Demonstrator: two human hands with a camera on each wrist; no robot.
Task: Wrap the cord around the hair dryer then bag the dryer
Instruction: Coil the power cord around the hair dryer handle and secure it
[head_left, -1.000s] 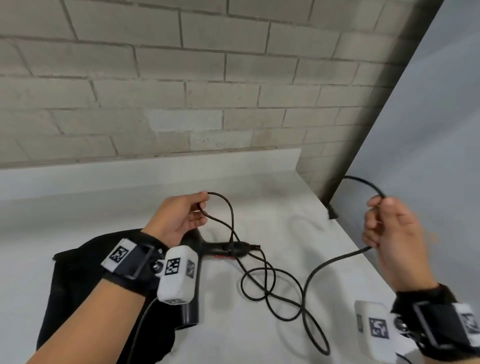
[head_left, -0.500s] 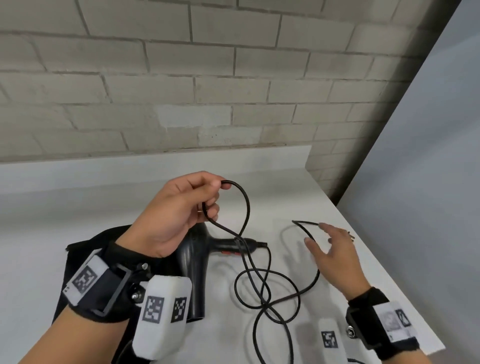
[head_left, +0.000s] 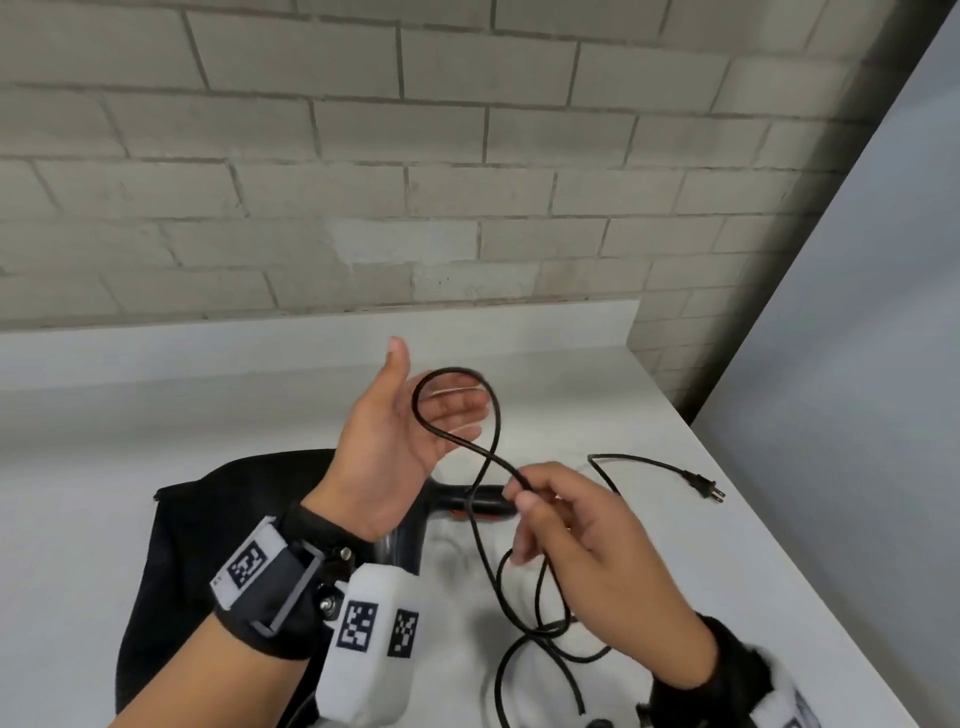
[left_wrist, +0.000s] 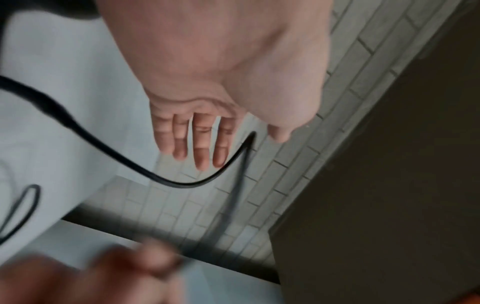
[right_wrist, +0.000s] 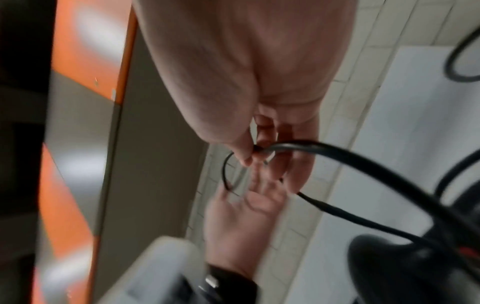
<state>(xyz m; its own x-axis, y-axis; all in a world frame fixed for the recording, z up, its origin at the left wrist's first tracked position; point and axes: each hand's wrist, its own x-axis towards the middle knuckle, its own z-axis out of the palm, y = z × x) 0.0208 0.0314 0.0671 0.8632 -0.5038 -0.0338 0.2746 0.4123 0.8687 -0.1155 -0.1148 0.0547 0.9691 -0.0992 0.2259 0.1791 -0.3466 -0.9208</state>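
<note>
Head view: the left hand (head_left: 400, 431) is raised above the white counter (head_left: 727, 571), palm turned inward, fingers (left_wrist: 201, 148) straight and spread, thumb up; it grips nothing. A loop of the black cord (head_left: 452, 379) arcs in front of its fingers (contact cannot be judged). The right hand (head_left: 587, 551) pinches the cord between thumb and forefinger just below the loop, remaining fingers loosely curled. Below this hand the cord falls in slack coils on the counter; its free end, with the plug (head_left: 704, 488), lies flat to the right, well apart from both hands. The black hair dryer (head_left: 467, 501) lies on the counter behind the hands, beside the black bag (head_left: 208, 545) at left.
</note>
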